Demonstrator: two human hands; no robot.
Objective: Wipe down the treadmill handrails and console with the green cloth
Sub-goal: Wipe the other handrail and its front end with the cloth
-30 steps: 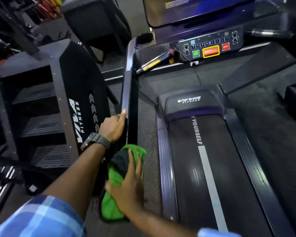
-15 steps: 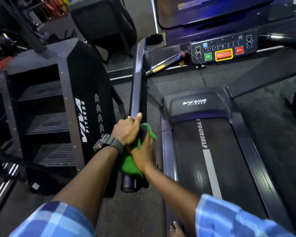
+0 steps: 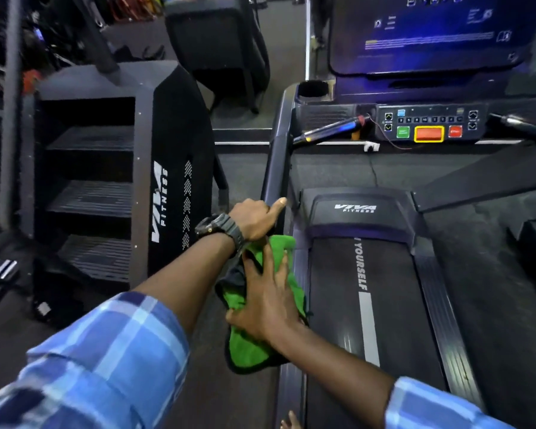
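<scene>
In the head view, the left handrail of the treadmill is gripped by the left hand, its fingers curled round the bar and the thumb laid along the top. A dark watch is worn on that wrist. Just below, the green cloth is draped over the rail's lower end and is pressed against it by the right hand, whose fingers are spread flat over the fabric. The console, with its green, orange and red buttons, is seen well ahead, under a lit screen. The belt lies to the right; a black stair machine stands to the left.
</scene>
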